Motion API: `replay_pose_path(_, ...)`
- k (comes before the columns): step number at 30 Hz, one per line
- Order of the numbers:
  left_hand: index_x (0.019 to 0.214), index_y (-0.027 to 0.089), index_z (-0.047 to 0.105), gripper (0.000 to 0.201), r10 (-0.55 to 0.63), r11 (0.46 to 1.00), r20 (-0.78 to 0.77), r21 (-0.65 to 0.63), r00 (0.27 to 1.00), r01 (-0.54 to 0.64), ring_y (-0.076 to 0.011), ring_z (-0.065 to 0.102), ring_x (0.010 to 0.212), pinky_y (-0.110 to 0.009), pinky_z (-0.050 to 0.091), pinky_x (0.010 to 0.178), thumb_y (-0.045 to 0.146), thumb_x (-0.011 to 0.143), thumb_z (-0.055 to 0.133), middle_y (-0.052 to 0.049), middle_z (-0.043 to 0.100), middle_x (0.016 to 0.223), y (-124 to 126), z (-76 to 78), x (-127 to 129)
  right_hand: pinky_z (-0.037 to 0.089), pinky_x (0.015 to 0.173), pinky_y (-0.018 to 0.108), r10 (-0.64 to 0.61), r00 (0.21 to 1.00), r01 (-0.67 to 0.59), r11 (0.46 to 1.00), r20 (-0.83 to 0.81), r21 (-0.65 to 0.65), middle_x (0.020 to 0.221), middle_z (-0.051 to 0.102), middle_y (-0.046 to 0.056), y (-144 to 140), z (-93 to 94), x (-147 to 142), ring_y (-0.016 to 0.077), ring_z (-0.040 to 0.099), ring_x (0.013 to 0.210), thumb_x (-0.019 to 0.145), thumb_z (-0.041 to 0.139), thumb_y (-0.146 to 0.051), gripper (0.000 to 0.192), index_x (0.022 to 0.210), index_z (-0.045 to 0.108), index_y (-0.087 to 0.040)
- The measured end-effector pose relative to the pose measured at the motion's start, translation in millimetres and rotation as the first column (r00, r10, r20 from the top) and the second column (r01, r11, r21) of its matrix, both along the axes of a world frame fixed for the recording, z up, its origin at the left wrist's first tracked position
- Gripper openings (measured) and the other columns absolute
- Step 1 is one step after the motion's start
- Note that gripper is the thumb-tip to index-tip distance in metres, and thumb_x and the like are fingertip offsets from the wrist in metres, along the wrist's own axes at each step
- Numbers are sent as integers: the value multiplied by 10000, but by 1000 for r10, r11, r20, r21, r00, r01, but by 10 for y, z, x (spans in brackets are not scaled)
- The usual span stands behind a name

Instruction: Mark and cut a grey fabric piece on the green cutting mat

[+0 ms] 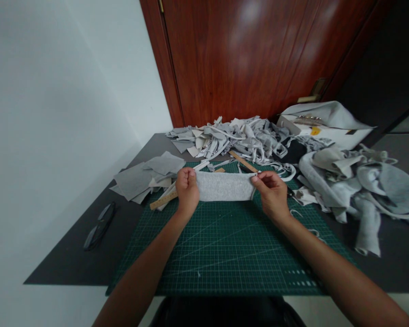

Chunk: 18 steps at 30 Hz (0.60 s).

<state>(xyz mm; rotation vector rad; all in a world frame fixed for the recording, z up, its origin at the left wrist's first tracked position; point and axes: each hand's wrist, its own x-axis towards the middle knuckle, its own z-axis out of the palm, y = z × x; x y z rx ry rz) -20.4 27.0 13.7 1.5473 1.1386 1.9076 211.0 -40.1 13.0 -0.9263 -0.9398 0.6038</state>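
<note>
A light grey strip of fabric (225, 187) is stretched sideways between my two hands, above the far half of the green cutting mat (225, 254). My left hand (187, 190) is closed around its left end, thumb uppermost. At the right end, my right hand (270, 193) pinches the top corner between thumb and fingers. Partly hidden behind my left hand lies a wooden ruler (163, 200). Another wooden ruler (241, 161) slants away behind the strip, near a dark tool I cannot make out.
Flat grey fabric pieces (139, 177) and folded glasses (100, 227) lie on the left of the dark table (78, 261). A scrap heap (238, 136) covers the back. Crumpled grey fabric (364, 181) fills the right, before a white box (327, 129).
</note>
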Motion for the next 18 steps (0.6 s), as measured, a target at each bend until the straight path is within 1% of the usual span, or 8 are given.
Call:
replay_pose_path(5,880,235,573,232,-10,1000,0,10,1000,10,-190,587,773,-310,479,745,446,971,605,-11,585,785,-1,-7,8,443,685,299,31,996,-32,999,-89,-5,752,657,-32,7,7,-7,156,563,702,690,932,-410,300,797,700,-253)
replay_pose_path(8,885,234,574,227,-14,1000,3,21,1000,13,-186,586,766,-307,477,737,442,974,597,-10,582,787,-3,-13,14,439,692,298,38,994,-39,999,-106,-4,740,658,-33,16,-1,-5,154,562,700,692,934,-419,300,784,706,-248)
replay_pose_path(11,885,235,574,223,-13,1000,3,12,1000,13,-183,586,765,-306,477,740,439,972,599,-5,579,783,-5,-18,14,453,724,310,25,992,-26,1000,-120,-4,756,678,-21,26,-12,4,162,577,724,701,924,-424,275,779,733,-244)
replay_pose_path(13,882,234,578,217,-15,1000,-2,1,1000,15,-181,585,761,-302,475,733,431,972,599,-4,576,775,-6,-20,10,462,755,316,37,987,-37,999,-158,3,769,690,-21,33,-17,12,159,586,736,699,925,-412,253,779,752,-245)
replay_pose_path(18,879,225,586,187,-38,999,-1,3,999,38,-178,585,753,-298,464,727,384,976,573,-4,577,770,-4,-35,3,479,801,331,67,968,-66,998,-242,11,756,709,-34,73,-36,36,145,604,722,645,957,-387,246,752,777,-257)
